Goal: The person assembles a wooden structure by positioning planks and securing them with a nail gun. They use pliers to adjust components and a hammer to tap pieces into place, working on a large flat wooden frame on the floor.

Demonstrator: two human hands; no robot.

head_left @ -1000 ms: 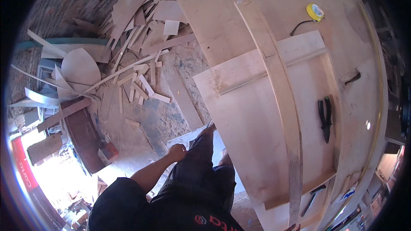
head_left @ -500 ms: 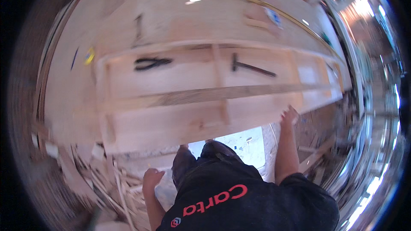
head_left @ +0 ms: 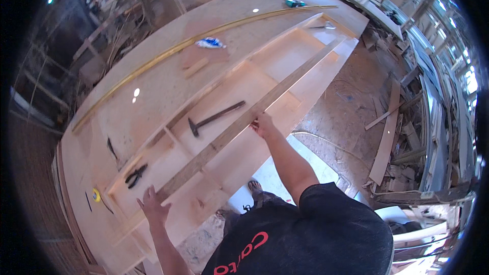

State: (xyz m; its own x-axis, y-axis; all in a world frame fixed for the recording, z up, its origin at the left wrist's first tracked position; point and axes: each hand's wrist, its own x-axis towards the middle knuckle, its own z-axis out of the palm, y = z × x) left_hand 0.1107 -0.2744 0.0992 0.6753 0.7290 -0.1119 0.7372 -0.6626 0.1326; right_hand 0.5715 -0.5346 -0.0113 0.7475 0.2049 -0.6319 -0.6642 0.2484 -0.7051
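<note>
A long, narrow wooden strip (head_left: pixel 219 143) runs lengthwise over a shallow wooden frame (head_left: pixel 178 141) on the table. My right hand (head_left: pixel 262 124) has its fingers closed on the strip's near edge, about midway along. Toward the strip's left end, my left hand (head_left: pixel 154 207) has its fingers spread; whether it presses on the wood I cannot tell. A hammer (head_left: pixel 216 116) lies inside the frame, beyond the strip. Black-handled pliers (head_left: pixel 136 175) rest at the frame's left end.
Left of the frame are a yellow tape measure (head_left: pixel 96 195) and a thin dark stick (head_left: pixel 88 201). A long yellow strip (head_left: pixel 178 52), a blue-and-white packet (head_left: pixel 210 43) and a wood block (head_left: pixel 197 66) lie beyond it. A green power tool (head_left: pixel 294 3) sits farther off. Boards (head_left: pixel 389 132) cover the floor at right.
My view has turned toward the right, so the frame now slants up to the right. Both hands have come up to the strip, and the right has taken hold of it.
</note>
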